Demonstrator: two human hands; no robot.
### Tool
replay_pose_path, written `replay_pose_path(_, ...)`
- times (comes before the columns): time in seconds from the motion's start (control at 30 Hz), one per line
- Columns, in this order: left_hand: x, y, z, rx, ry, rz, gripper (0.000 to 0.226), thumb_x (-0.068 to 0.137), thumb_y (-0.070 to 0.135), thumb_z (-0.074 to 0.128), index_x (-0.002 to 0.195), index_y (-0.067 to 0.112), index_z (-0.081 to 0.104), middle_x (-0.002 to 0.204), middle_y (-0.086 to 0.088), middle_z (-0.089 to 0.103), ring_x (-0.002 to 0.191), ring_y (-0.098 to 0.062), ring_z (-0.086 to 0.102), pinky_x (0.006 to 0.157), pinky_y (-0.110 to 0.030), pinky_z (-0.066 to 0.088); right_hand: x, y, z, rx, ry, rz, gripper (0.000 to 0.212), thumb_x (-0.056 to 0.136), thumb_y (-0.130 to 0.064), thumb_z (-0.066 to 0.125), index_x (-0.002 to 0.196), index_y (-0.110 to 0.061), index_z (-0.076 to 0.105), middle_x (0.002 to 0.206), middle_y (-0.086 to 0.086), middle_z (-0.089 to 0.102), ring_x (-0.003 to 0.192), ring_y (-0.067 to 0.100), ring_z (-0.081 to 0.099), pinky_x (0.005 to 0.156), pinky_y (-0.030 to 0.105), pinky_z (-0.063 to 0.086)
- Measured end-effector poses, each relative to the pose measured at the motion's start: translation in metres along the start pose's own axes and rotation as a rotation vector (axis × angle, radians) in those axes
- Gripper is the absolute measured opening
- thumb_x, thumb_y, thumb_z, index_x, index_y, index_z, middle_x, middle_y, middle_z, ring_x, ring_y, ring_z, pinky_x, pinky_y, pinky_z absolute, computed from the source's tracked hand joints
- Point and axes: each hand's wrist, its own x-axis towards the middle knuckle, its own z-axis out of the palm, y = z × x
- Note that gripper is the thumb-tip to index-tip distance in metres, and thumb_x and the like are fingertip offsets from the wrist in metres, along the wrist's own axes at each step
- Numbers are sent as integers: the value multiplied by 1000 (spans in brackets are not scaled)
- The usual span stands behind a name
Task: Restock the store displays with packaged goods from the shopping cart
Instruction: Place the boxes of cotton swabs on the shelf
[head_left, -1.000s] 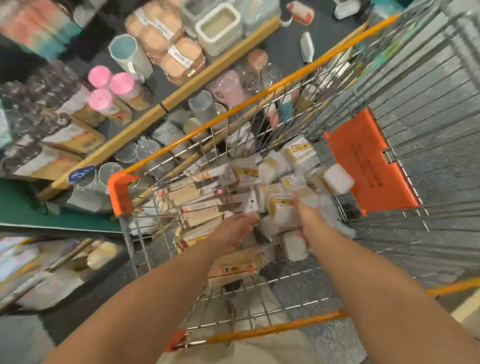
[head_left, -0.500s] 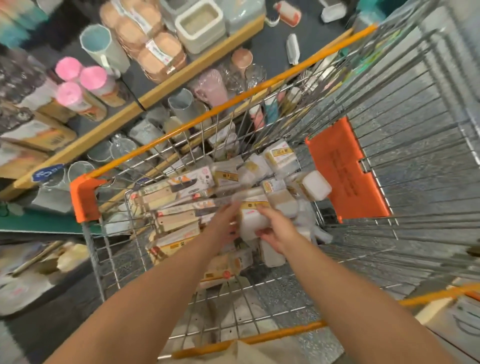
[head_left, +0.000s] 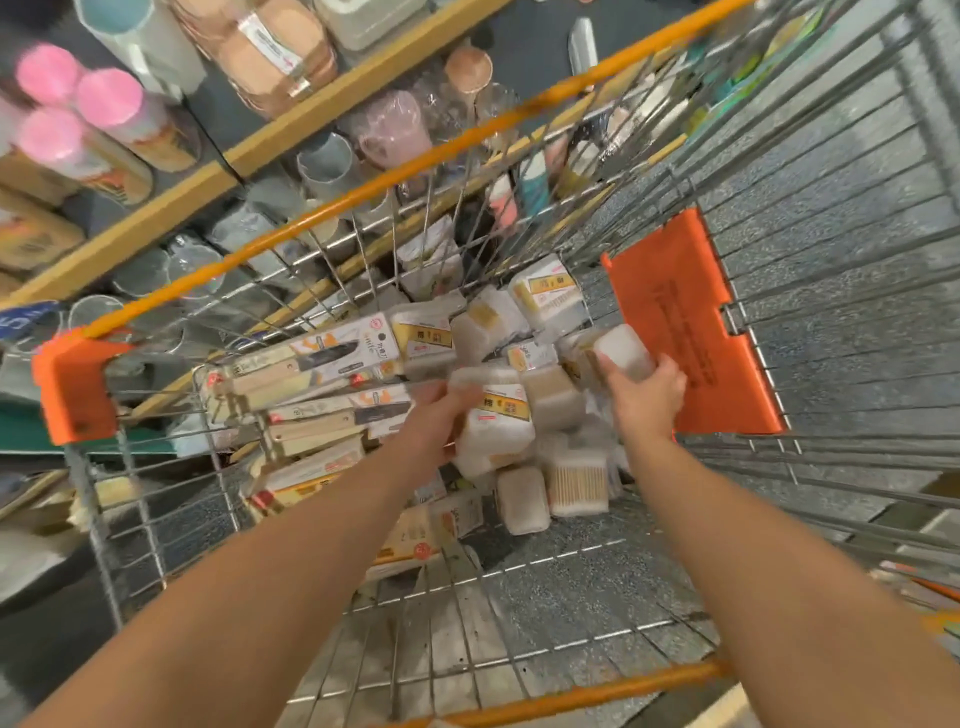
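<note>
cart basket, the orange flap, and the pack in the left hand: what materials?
Cart basket: bare metal wire, looks like dull grey steel; thin welded grid.
Orange flap: moulded plastic by its look, matte, uniform colour with raised lettering.
Pack gripped by the left hand: probably a clear plastic box with a yellow paper label; contents pale, blurred.

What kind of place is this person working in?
Most likely a household-goods shop: a wire cart full of packaged goods, and beside it wooden shelves stocked with cups and pink-lidded tubes.
</note>
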Motion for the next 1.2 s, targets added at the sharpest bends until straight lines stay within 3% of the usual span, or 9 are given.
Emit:
replay_pose_path(0.23, 18, -17, 8, 1, -67, 13, 50, 72, 25, 75, 121, 26, 61, 115, -6, 72, 107, -29, 68, 99, -51, 50, 45, 18, 12, -236, -194, -139, 94, 64, -43, 89, 137, -5, 44, 130, 18, 54, 122, 37, 52, 101, 47, 44)
replay_pose_path(0.4, 9, -5, 4, -69, -60, 38, 36, 95, 15, 58, 129, 23, 52, 108, -6, 69, 90, -25, 69, 71, -38, 54, 34, 14, -7, 89, -305, -86, 56, 79, -35, 79, 119, -16, 44, 107, 0, 55, 93, 19, 56, 78, 36, 46)
replay_pose_path(0.57, -14, 18, -5, -83, -94, 148, 20, 94, 16, 58, 110, 27, 58, 94, -1, 72, 82, -22, 70, 74, -40, 53, 11, -9, -30, 415, -556, 79, 46, 65, -56, 71, 99, -25, 61, 94, 2, 66, 80, 19, 60, 62, 30, 45)
replay_pose_path(0.67, -35, 35, -11, -115, -116, 195, 16, 97, 15, 55, 106, 27, 59, 98, -4, 71, 86, -24, 71, 76, -43, 55, -10, -32, -39, 511, -605, 105, 19, 88, -43, 63, 91, -24, 60, 79, -6, 67, 71, 13, 60, 60, 28, 44)
replay_pose_path(0.8, -72, 58, -20, -103, -123, 265, 16, 93, 19, 58, 107, 26, 55, 93, -4, 68, 75, -19, 71, 57, -32, 56, -48, -67, -46, 519, -673, 51, 14, 99, -33, 53, 94, -23, 60, 71, -7, 66, 62, 12, 57, 54, 26, 42)
replay_pose_path(0.97, -129, 78, -61, -119, -119, 416, 19, 82, 31, 63, 101, 29, 58, 93, -5, 70, 85, -29, 68, 72, -45, 53, -119, -114, -48, 571, -827, -18, 22, 102, -21, 45, 113, -6, 56, 65, 0, 65, 48, 8, 59, 35, 20, 42)
replay_pose_path(1.07, -164, 81, -99, -159, -68, 514, 11, 97, 22, 54, 108, 23, 56, 97, -9, 70, 79, -23, 72, 66, -40, 57, -166, -136, -45, 513, -917, -65, 11, 102, -15, 44, 111, -12, 50, 81, 5, 67, 52, 11, 65, 42, 23, 50)
replay_pose_path(1.13, -196, 84, -127, -177, -63, 580, 16, 97, 18, 54, 113, 19, 55, 100, -12, 68, 76, -22, 71, 59, -31, 58, -207, -154, -40, 500, -966, -111, 34, 100, -11, 49, 127, -30, 42, 112, 3, 61, 69, 17, 71, 52, 32, 57)
replay_pose_path(1.2, -229, 83, -155, -194, -33, 631, 13, 99, 17, 51, 109, 22, 56, 96, -8, 68, 73, -18, 69, 55, -28, 55, -253, -168, -31, 440, -1021, -176, 44, 99, -13, 53, 134, -38, 41, 117, -2, 61, 82, 20, 70, 56, 35, 59)
